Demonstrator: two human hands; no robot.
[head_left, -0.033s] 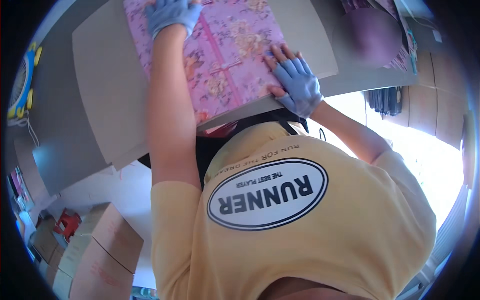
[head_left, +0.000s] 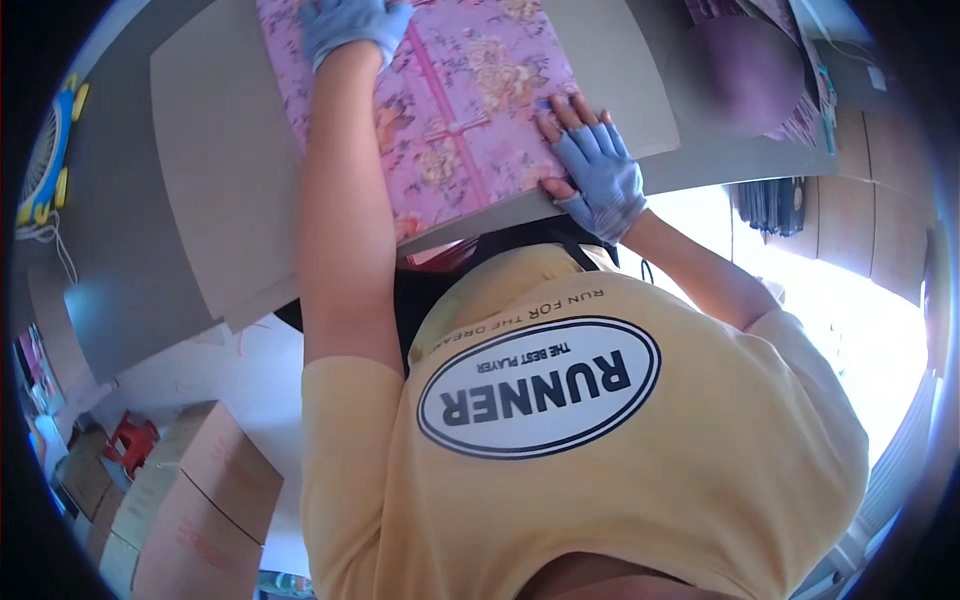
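Observation:
A flat pink sheet (head_left: 450, 165) with a floral print and a darker pink ribbon and bow down its middle lies in front of me; whether it is one layer or a flat bag I cannot tell. My left hand (head_left: 352, 28), in a light blue fingerless glove, rests palm down on its far left part, with its fingertips cut off by the top edge of the picture. Gloved the same way, my right hand (head_left: 600, 178) lies flat with fingers apart at the sheet's near right edge. Neither hand grips anything.
Beneath the sheet is a grey-beige board (head_left: 220, 160) on a grey table (head_left: 110, 290). A blurred purple round shape (head_left: 740, 75) is at the far right. A blue and yellow fan (head_left: 50, 155) stands at the left. Cardboard boxes (head_left: 215, 490) and a red stool (head_left: 130, 445) are at lower left.
The sheet and both hands appear slightly farther right in the picture. Both hands keep their places on the sheet.

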